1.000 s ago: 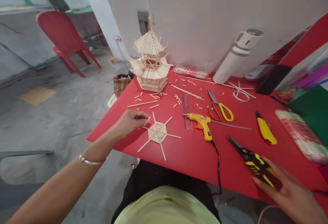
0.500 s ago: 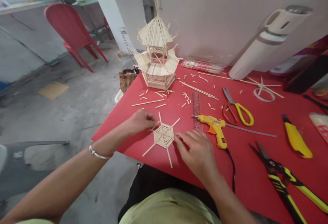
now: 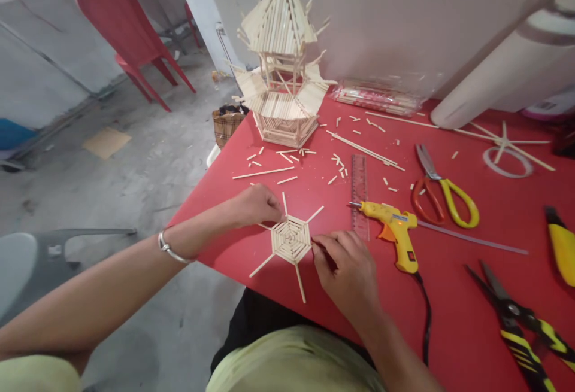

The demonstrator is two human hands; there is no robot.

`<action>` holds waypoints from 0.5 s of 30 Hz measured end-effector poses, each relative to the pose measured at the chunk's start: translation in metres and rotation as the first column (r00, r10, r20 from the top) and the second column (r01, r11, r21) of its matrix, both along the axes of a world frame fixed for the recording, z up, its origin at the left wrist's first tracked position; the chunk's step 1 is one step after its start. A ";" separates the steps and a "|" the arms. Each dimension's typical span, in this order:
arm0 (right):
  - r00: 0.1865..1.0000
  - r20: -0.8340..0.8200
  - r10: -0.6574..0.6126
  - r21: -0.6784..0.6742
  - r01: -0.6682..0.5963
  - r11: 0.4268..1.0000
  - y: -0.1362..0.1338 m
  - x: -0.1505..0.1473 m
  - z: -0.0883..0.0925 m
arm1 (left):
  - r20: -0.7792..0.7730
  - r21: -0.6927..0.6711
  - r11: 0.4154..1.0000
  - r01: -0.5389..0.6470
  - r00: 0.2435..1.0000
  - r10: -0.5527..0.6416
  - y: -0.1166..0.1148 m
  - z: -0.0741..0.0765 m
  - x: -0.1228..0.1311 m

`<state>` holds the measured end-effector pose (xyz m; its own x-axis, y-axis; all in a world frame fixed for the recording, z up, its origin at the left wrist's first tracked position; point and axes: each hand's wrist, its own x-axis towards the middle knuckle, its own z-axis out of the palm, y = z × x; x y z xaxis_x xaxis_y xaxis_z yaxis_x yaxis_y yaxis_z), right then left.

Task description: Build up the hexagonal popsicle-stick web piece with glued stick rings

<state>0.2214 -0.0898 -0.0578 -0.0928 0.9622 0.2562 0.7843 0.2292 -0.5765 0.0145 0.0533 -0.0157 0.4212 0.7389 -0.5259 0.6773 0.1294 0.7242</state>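
A hexagonal web of thin wooden sticks lies flat on the red tabletop, its spokes reaching past the rings. At its upper-left edge, my left hand is closed in a pinch; whatever the fingertips hold is hidden. On the opposite side my right hand pinches the web's right corner, covering the spoke there. Just right of that hand lies a yellow hot glue gun with a glue stick in its back, its nozzle over a clear ruler.
A stick-built pagoda model stands at the back. Loose stick bits are scattered before it. Red-and-yellow scissors, black-and-yellow shears, a yellow cutter and a white cylinder occupy the right side. The table's edge runs close by.
The view has moved closer and tilted down. My left fingertips have come right up to the web's upper-left edge. My right hand keeps its pinch at the right corner.
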 end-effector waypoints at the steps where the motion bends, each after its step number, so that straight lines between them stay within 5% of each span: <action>1: 1.000 -0.002 -0.003 0.003 0.003 1.000 0.000 0.000 -0.001 | -0.010 -0.004 1.000 0.011 1.000 -0.011 0.000 0.000 0.000; 15: 1.000 -0.014 -0.011 0.034 0.012 0.999 -0.001 0.001 -0.005 | -0.084 -0.086 0.980 0.179 0.979 -0.186 0.002 0.013 0.001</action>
